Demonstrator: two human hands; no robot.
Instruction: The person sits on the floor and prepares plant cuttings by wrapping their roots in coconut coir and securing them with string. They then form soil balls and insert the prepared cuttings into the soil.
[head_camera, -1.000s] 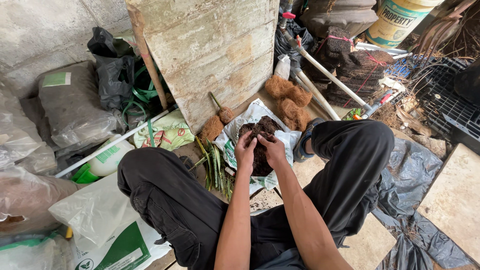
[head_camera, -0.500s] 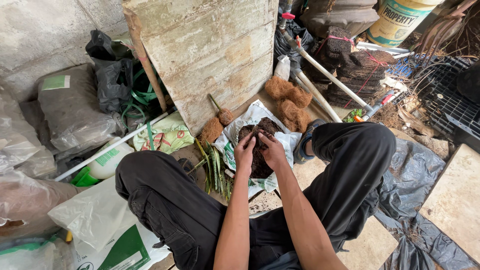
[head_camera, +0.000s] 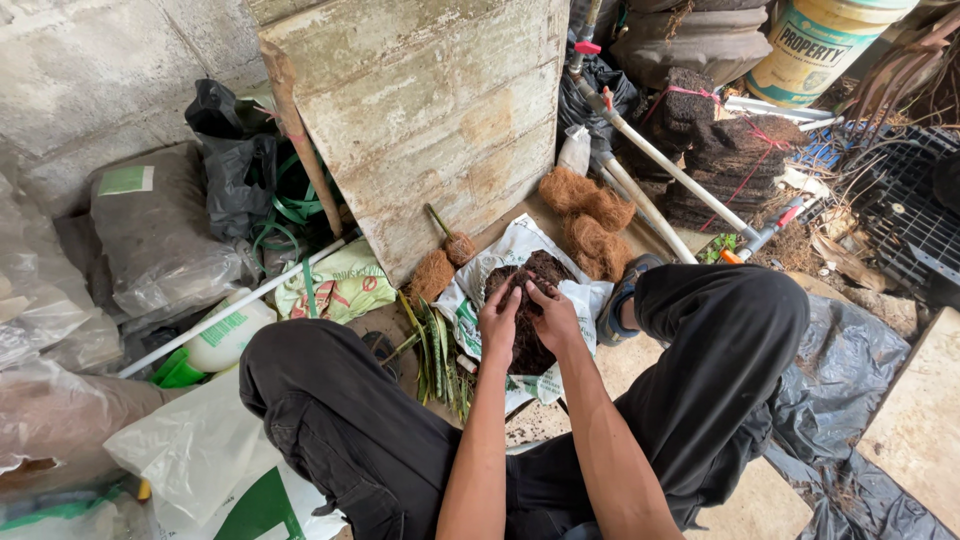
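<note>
The left hand and right hand meet side by side over a dark brown clump of fibrous potting soil, fingers curled in and pressing on it, both partly closed around the material. The clump lies in the mouth of an open white printed plastic sack on the floor between the person's black-trousered knees; sack and clump run lengthwise away from the person, toward a weathered grey wooden board leaning against the concrete wall. Just left of the sack lie long green sword-shaped leaves. Beyond it sit orange-brown balls of coconut fibre. Grey plastic bags crowd the left side, a white pipe lies across them, and black plastic sheeting covers the floor on the right.
</note>
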